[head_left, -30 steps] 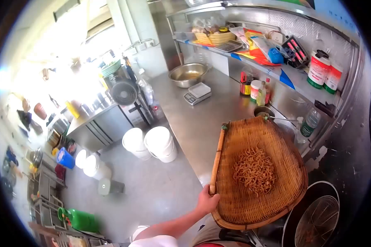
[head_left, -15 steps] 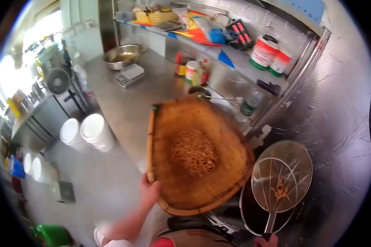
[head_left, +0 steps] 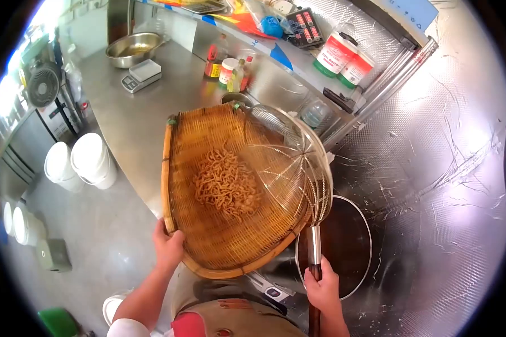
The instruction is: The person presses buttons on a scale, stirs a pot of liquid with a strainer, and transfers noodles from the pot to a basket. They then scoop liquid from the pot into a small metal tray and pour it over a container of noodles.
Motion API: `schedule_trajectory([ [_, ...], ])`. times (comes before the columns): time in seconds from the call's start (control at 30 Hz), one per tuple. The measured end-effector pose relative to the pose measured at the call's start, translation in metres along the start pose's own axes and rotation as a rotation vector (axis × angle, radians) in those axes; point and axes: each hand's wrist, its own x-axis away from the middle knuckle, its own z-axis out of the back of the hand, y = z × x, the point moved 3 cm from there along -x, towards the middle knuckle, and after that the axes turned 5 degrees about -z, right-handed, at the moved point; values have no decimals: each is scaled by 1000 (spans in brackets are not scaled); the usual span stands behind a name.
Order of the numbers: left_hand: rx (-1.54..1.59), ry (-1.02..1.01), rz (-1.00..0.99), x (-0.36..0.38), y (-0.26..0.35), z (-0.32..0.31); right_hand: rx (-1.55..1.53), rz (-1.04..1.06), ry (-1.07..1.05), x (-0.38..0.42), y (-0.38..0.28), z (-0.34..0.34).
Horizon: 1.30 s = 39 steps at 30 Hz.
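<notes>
My left hand [head_left: 167,245] is closed round the left rim of a woven bamboo basket [head_left: 219,244], which is held in front of my body. A heap of brown, noodle-like fried strips [head_left: 226,182] lies in it. My right hand [head_left: 322,279] grips the dark handle of a wire mesh skimmer [head_left: 315,180]. The skimmer's bowl is turned on its side over the basket's right part, and its mesh hides that edge. Below the skimmer and right of the basket is a wide round pot [head_left: 351,247] with dark liquid.
A steel counter [head_left: 118,118] holds a digital scale [head_left: 142,77], a metal bowl [head_left: 134,49] and sauce bottles [head_left: 216,56]. Above runs a shelf [head_left: 253,40] with red-and-white tubs [head_left: 336,53]. White buckets [head_left: 90,160] stand on the floor at left. A foil-covered wall [head_left: 433,185] rises at right.
The skimmer has moved left from over the pot and tipped sideways over the basket. The few strips seen in its mesh earlier no longer show there. My view has shifted slightly.
</notes>
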Motion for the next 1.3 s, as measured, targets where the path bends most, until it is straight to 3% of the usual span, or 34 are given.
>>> schedule_trajectory([
  [0.23,-3,-11,-25,0,9,-6,-265,-180,-54,0,-7,2],
  [0.4,-40,-27,27,4,25,-11,-584,-307,-152,17,34,32],
  [0.47,-76,-8,53,6,25,-4,-786,-426,-98,33,50,48],
  [0.53,-109,1,81,7,17,-3,-868,-411,3,51,87,64],
  [0.6,59,-20,128,-3,-32,25,-870,-421,81,65,117,84],
  [0.7,19,-58,75,12,-40,26,-492,-433,206,73,154,114],
  [0.73,-39,-69,27,16,-31,23,-315,-543,222,75,150,124],
  [0.8,-61,-56,42,17,-32,22,165,-234,356,65,156,134],
  [0.9,5,8,68,27,8,-5,323,-273,353,48,233,116],
  [0.93,43,35,86,32,16,-17,368,-279,310,31,229,114],
  [1.07,-165,-100,32,10,-19,21,398,-684,173,-26,245,86],
  [1.3,-45,-7,96,30,5,-4,355,-819,168,-114,296,41],
])
